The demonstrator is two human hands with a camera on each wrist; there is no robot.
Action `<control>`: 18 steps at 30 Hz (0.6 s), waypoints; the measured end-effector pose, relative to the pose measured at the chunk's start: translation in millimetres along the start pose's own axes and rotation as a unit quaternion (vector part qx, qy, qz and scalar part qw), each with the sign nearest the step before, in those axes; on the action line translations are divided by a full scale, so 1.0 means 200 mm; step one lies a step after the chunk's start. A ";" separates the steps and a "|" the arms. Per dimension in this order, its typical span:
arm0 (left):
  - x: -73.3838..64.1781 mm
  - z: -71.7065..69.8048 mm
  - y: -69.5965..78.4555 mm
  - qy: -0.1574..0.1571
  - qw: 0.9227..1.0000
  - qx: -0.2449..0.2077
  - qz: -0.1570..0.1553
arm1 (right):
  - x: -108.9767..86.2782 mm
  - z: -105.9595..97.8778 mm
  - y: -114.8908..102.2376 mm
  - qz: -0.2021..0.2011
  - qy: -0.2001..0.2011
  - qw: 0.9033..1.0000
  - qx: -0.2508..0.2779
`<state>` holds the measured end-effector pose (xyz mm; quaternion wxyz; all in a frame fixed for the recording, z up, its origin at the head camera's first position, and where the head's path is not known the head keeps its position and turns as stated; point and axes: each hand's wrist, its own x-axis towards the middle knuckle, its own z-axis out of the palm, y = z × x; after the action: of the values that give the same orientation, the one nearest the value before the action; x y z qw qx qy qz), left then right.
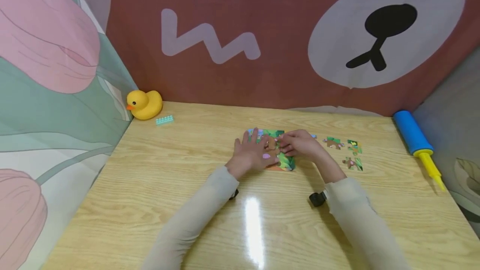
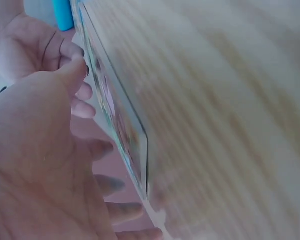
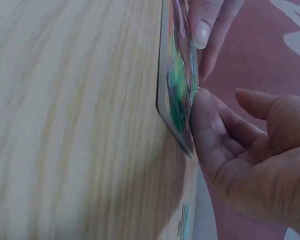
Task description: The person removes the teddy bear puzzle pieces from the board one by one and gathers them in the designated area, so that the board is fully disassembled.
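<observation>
A jigsaw puzzle (image 1: 286, 162) with a green, brown and orange picture lies flat on the wooden table, partly hidden beneath both hands. My left hand (image 1: 250, 153) rests over its left and middle part with fingers spread. From the right, my right hand (image 1: 300, 144) touches the puzzle's surface with bent fingers; its thumb stands apart from them in the right wrist view, and no piece shows between them. Loose puzzle pieces lie to the right: a brown and green piece (image 1: 333, 143), a yellow-flowered piece (image 1: 354, 147) and a lower piece (image 1: 352, 163). A bluish bit peeks out behind my right hand.
A yellow rubber duck (image 1: 144, 104) and a mint toy brick (image 1: 164, 120) sit at the table's back left corner. Along the right edge lies a blue and yellow pump-like toy (image 1: 418, 145). Printed fabric walls (image 1: 285, 74) stand behind and at the sides.
</observation>
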<state>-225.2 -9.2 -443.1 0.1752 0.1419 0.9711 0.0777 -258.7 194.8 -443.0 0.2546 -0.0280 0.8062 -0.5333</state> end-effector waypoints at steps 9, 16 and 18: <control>-0.03 -0.03 -0.09 -0.015 1.000 0.009 -0.005 | 0.04 0.05 -0.02 0.019 0.025 0.997 -0.069; -0.03 -0.03 -0.10 -0.038 0.999 0.011 -0.006 | 0.05 0.07 -0.03 0.020 0.030 0.996 -0.086; -0.03 -0.02 -0.10 -0.047 0.999 0.010 -0.010 | 0.05 0.07 -0.03 0.021 0.031 0.995 -0.089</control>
<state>-227.1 -30.6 -441.3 0.2194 0.1378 0.9640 0.0592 -262.0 177.5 -445.1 0.2372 -0.0172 0.8583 -0.4546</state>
